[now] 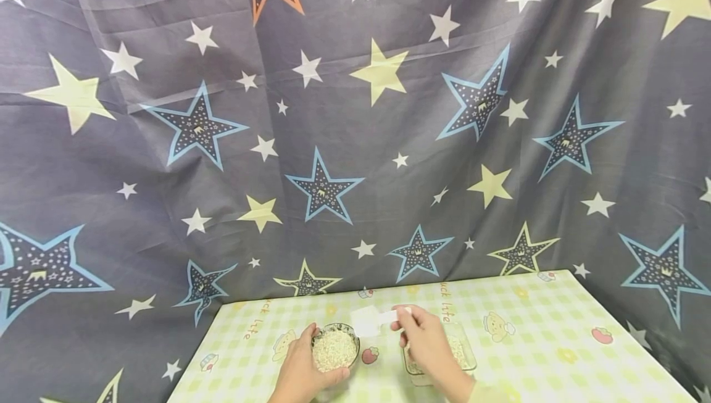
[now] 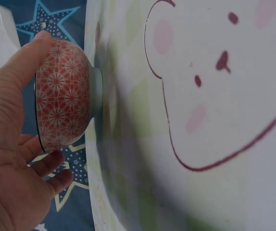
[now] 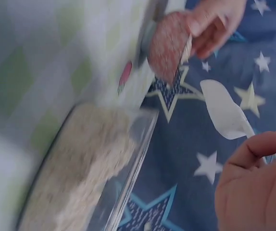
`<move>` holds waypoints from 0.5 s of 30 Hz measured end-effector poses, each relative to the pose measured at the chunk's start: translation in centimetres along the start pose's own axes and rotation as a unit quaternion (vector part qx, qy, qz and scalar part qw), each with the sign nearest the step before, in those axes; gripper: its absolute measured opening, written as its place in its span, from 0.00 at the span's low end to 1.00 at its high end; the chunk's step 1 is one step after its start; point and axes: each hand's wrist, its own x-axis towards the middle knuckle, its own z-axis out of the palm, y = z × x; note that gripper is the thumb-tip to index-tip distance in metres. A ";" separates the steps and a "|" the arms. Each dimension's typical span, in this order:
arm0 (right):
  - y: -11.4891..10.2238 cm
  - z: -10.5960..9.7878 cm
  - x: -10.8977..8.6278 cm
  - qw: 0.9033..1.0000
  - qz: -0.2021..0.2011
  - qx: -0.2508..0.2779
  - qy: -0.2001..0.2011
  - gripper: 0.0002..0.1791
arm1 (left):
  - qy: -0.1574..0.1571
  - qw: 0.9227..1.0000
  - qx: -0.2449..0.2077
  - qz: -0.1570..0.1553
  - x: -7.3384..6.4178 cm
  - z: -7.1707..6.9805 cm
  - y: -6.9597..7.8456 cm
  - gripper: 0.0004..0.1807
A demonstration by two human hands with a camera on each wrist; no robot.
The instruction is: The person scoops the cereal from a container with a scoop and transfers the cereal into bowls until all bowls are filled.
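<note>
My left hand (image 1: 302,366) grips the sides of a bowl (image 2: 63,96), thumb and fingers spread around its rim. Outside, the bowl has a red and white flower pattern; pale, oat-like flakes (image 1: 335,350) fill it nearly to the top. My right hand (image 1: 430,344) pinches the handle of a white scoop (image 1: 365,321). In the head view the scoop's blade is just right of the bowl's rim; the right wrist view shows it in the air with nothing visible on it. Below my right hand stands a clear rectangular container (image 3: 137,163) holding similar pale flakes (image 3: 80,168).
A green-checked tablecloth (image 1: 533,360) with cartoon prints covers the table. Behind the table's far edge hangs a dark curtain (image 1: 355,125) patterned with stars. The bowl stands left of the container, with a strip of cloth between them.
</note>
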 end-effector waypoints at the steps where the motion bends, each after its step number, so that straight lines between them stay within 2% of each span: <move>1: 0.0 -0.7 0.1 1.000 0.023 0.017 0.010 0.18 | -0.001 1.000 -0.001 -0.001 0.0 0.0 0.0 0.73; 4: 0.2 -2.9 0.3 0.997 0.060 0.042 0.036 0.19 | -0.005 1.000 0.000 0.000 -0.1 0.0 0.1 0.72; 8: 0.6 -6.3 0.1 0.995 0.077 0.028 0.057 0.20 | -0.005 1.000 0.009 0.023 -0.2 -0.1 0.4 0.70; 12: 1.2 -9.6 -0.3 0.994 0.086 -0.026 0.059 0.21 | 0.014 0.997 0.014 0.077 -0.6 0.2 2.0 0.66; 15: 1.6 -11.4 -0.6 0.991 0.099 -0.077 0.051 0.21 | 0.008 0.992 0.012 0.128 -1.0 0.8 4.4 0.63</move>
